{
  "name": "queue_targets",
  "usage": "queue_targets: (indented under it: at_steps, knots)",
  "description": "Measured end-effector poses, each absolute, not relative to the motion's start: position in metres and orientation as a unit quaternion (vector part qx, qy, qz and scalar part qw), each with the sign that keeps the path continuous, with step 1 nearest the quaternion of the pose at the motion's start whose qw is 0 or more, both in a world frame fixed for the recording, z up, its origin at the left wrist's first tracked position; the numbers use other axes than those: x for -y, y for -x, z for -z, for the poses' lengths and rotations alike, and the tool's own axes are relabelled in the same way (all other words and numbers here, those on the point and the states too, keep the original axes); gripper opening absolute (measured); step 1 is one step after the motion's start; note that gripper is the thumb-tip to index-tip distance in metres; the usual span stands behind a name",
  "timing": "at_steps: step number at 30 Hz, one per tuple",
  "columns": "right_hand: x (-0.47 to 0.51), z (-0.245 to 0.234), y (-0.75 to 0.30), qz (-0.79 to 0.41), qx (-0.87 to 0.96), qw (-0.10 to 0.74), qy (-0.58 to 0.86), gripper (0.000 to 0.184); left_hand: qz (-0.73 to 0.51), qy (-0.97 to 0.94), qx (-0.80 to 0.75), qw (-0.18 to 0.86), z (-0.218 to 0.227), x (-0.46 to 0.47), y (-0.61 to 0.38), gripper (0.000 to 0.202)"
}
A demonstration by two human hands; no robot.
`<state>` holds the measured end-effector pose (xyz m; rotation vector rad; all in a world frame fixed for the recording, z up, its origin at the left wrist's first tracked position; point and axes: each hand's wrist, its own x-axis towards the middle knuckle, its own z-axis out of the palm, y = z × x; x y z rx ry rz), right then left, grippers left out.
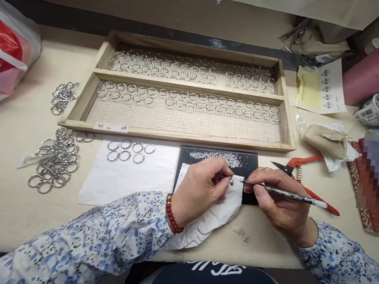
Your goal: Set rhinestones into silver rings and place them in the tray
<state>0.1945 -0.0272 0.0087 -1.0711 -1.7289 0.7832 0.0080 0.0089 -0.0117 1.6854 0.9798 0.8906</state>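
Note:
My left hand (205,183) pinches a small shiny metal piece (231,181), perhaps a ring mostly hidden by the fingers. In my right hand (280,204) is a thin brush-like pen (290,195), its dark tip pointing left towards that piece, a short gap away. Beneath the hands lies a crumpled white tissue (210,227) over a black tray (251,161). Tiny sparkling stones (213,157) are heaped on the tray's far part. Several silver rings (124,155) lie in two rows on a white paper sheet (129,185) to the left.
A wooden frame with mesh (176,135) holds rows of rings behind the hands. Loose ring piles (57,162) lie at left, near a plastic bag (3,54). Red-handled pliers (320,202) rest just beyond my right hand. A cup of tools (373,111) stands at right.

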Motion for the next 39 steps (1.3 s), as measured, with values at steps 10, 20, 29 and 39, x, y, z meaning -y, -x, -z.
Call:
queue_targets:
  at_steps: [10,20,29,39]
  knots:
    - [0.025,-0.006,-0.205,-0.249,0.721,0.439,0.475,0.014,-0.369,-0.682,-0.406,0.484,0.012,-0.008,-0.008,0.015]
    - [0.023,-0.011,-0.205,-0.211,0.802,0.373,0.416,0.018,-0.374,-0.655,-0.414,0.510,0.015,-0.009,-0.005,0.010]
    - [0.021,-0.006,-0.218,-0.169,0.878,0.273,0.355,0.024,-0.362,-0.680,-0.424,0.477,0.013,-0.008,-0.005,0.013]
    - [0.022,-0.015,-0.218,-0.216,0.849,0.303,0.376,0.023,-0.357,-0.696,-0.424,0.457,0.011,-0.011,-0.005,0.013]
